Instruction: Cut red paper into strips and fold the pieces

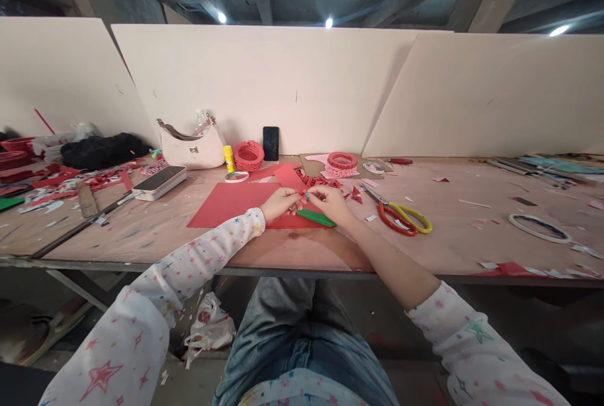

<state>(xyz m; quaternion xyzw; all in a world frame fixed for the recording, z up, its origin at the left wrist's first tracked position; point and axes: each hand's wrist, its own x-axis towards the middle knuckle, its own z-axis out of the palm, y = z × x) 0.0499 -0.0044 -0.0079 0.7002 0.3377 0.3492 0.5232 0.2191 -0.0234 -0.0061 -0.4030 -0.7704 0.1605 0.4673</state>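
Both my hands meet over the table, fingertips pinched together around a small piece of red paper (303,194). My left hand (279,203) grips it from the left, and my right hand (331,203) from the right; the fingers partly hide its shape. Under them lies a large sheet of red paper (221,204). A green folded paper strip (317,218) with a toothed edge sits just below my fingers. Behind my hands is a heap of small folded red paper pieces (325,181). Scissors (401,215) with red and yellow handles lie to the right.
Paper rings (248,155) stand at the back beside a yellow glue stick (229,158) and a black phone (270,143). A pink handbag (192,148) and a white case (160,182) are on the left. A white ring (539,228) and paper scraps lie right.
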